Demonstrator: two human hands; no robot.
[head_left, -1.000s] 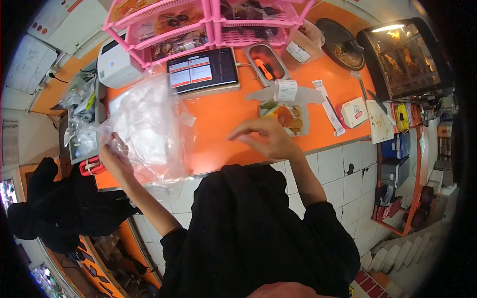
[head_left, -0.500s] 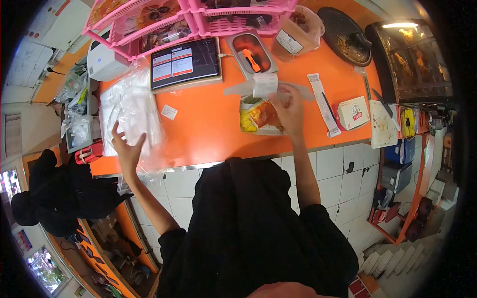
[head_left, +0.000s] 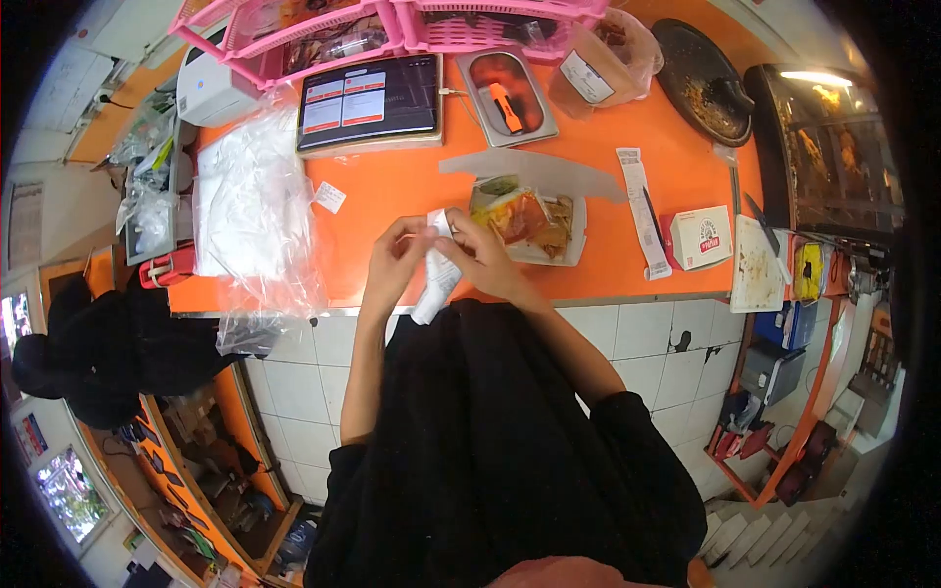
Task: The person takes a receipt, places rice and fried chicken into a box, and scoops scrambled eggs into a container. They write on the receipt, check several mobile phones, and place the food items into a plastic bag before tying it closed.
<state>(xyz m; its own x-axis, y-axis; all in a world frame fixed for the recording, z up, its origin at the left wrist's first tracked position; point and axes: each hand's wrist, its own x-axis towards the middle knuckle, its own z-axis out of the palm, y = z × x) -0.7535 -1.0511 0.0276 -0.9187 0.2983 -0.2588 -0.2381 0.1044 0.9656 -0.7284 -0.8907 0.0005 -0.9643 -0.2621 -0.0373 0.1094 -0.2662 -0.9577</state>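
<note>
A curled white paper receipt (head_left: 437, 279) hangs between my hands, just in front of the counter's near edge. My left hand (head_left: 394, 259) pinches its upper left side with closed fingers. On its other side, my right hand (head_left: 477, 253) has its fingers closed on the top of the same paper. Just right of my right hand, a takeaway box (head_left: 569, 245) stands with its lid raised. Inside are a packet of red-orange sauce (head_left: 520, 216), something green and brown food pieces.
Plastic bags (head_left: 250, 206) lie at the left of the orange counter, beside a small label (head_left: 330, 197). A tablet (head_left: 368, 103) and metal tray (head_left: 508, 98) stand behind. To the right are a long receipt (head_left: 642, 216), a small carton (head_left: 698, 238) and a knife on a cutting board (head_left: 755, 260).
My right hand has brought the receipt from above the box leftward and closer to my body. My left hand has moved from beside the bags and closed on the paper.
</note>
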